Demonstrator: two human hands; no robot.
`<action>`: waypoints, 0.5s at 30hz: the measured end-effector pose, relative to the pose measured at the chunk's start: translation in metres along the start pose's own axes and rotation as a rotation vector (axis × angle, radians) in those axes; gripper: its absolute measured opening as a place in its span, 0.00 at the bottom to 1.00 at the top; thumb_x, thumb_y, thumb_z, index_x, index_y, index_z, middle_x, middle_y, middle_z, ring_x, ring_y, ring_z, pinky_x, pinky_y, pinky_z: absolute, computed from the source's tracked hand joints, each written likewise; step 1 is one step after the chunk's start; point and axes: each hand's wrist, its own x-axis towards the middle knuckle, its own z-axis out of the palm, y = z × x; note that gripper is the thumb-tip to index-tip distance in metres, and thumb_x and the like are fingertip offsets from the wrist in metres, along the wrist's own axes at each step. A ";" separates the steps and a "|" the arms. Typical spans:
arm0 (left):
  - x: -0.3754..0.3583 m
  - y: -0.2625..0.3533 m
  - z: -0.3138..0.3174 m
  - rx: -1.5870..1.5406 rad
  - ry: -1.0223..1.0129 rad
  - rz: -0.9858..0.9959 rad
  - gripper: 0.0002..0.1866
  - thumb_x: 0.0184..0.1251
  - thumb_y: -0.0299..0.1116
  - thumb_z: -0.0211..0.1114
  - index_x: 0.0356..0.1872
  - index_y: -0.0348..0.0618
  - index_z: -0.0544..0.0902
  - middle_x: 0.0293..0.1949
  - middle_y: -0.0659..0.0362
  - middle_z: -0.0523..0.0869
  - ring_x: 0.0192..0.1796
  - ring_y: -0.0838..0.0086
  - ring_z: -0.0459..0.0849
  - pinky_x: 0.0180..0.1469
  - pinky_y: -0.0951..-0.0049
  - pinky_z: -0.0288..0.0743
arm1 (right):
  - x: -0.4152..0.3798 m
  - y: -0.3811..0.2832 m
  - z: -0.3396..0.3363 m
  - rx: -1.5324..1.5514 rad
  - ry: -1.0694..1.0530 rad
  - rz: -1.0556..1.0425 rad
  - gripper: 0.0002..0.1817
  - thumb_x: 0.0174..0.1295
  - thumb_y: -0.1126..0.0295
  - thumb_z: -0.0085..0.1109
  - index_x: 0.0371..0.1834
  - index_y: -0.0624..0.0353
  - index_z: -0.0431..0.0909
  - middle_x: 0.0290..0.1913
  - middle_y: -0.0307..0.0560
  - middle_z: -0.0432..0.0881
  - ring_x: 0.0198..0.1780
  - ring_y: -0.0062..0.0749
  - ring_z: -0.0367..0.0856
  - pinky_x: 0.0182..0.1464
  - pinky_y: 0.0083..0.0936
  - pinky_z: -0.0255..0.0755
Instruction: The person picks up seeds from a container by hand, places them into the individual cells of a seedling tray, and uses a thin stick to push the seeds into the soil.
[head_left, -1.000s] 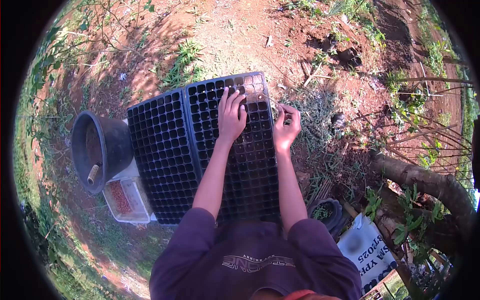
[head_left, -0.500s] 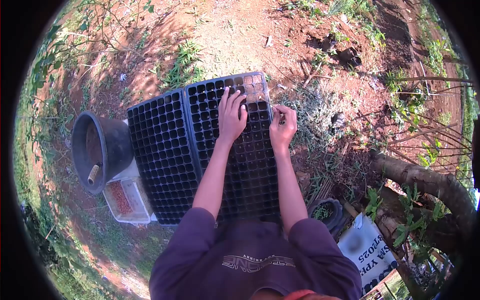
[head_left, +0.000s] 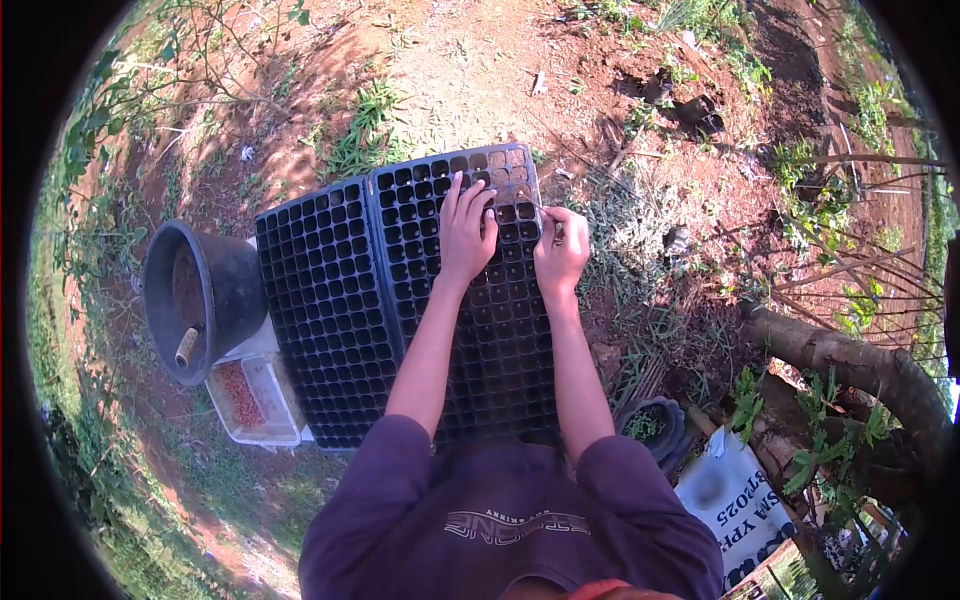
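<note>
Two black seedling trays with many small square cells lie side by side. Over the far part of the right-hand seedling tray [head_left: 485, 340], my left hand [head_left: 466, 235] rests with its fingers stretched out and apart. My right hand [head_left: 562, 250] is at that tray's right edge, thumb and fingers pinched on a thin stick [head_left: 532, 203] that points left over the cells. Dark filling shows in many cells, and a few at the sunlit far right corner look brown. The left-hand seedling tray [head_left: 325, 310] is touched by neither hand.
Left of the trays stand a dark bucket [head_left: 235, 285] with a handled tool [head_left: 187, 346] in it and a white container [head_left: 282, 400] of reddish grains. At right are a pot with small plants [head_left: 648, 425], a printed white sack [head_left: 735, 510] and a thick branch [head_left: 830, 345].
My right hand has shifted slightly left, and the thin stick now reaches over the tray's cells. My left hand has hardly moved.
</note>
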 end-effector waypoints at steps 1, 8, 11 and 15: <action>0.000 0.000 0.000 0.000 0.001 0.001 0.18 0.69 0.26 0.63 0.59 0.45 0.82 0.66 0.55 0.79 0.80 0.52 0.62 0.77 0.51 0.60 | 0.000 0.000 0.000 0.015 0.001 0.004 0.11 0.57 0.86 0.67 0.40 0.62 0.81 0.40 0.48 0.85 0.45 0.44 0.84 0.49 0.36 0.78; 0.001 0.000 0.000 -0.003 0.000 -0.009 0.17 0.69 0.26 0.62 0.58 0.44 0.83 0.66 0.54 0.79 0.80 0.51 0.62 0.78 0.51 0.59 | -0.003 0.005 0.000 0.045 0.019 -0.028 0.11 0.57 0.86 0.66 0.41 0.62 0.82 0.41 0.49 0.85 0.44 0.45 0.85 0.49 0.36 0.78; 0.002 0.002 0.000 -0.007 0.006 0.002 0.17 0.69 0.26 0.62 0.58 0.43 0.83 0.65 0.52 0.79 0.79 0.48 0.62 0.77 0.50 0.60 | -0.001 0.004 -0.002 0.023 0.003 -0.042 0.12 0.56 0.87 0.65 0.41 0.62 0.82 0.41 0.49 0.86 0.44 0.46 0.85 0.48 0.36 0.79; 0.002 0.003 -0.001 -0.007 0.024 0.019 0.16 0.67 0.26 0.63 0.56 0.42 0.82 0.63 0.50 0.80 0.78 0.45 0.64 0.76 0.48 0.63 | 0.001 -0.001 -0.005 -0.005 -0.032 -0.041 0.10 0.58 0.85 0.65 0.41 0.62 0.81 0.41 0.49 0.86 0.44 0.45 0.85 0.49 0.37 0.78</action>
